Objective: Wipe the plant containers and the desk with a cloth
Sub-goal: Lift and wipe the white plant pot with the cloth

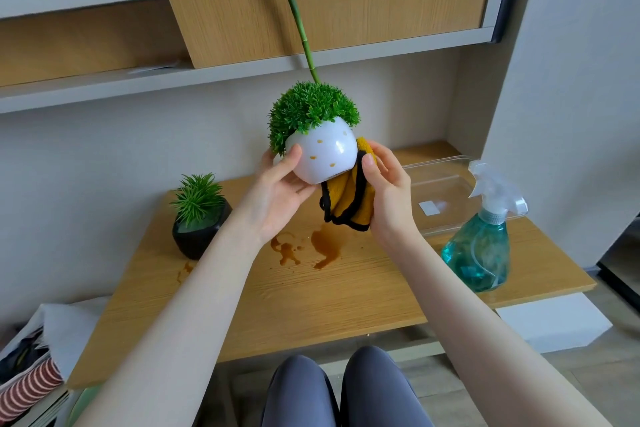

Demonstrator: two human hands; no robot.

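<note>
White plant pot (322, 156), round and dotted with small yellow marks, is being held up in the air above the wooden desk (346, 291), tilted toward the camera with its bushy green foliage (311, 111) pointing up and away. Left hand (277, 194) is cupping the pot from below, thumb curling over its near side. Right hand (384, 191) is pinching a yellow cloth (346, 201) with black edging against the pot's right side, fingers closing around the bunched fabric. Brown liquid (325, 246) is pooling on the desk beneath. A black pot (199, 236) with a spiky plant is sitting at left; a teal spray bottle (481, 246) is standing at right, in front of a clear plastic tray (440, 180).
</note>
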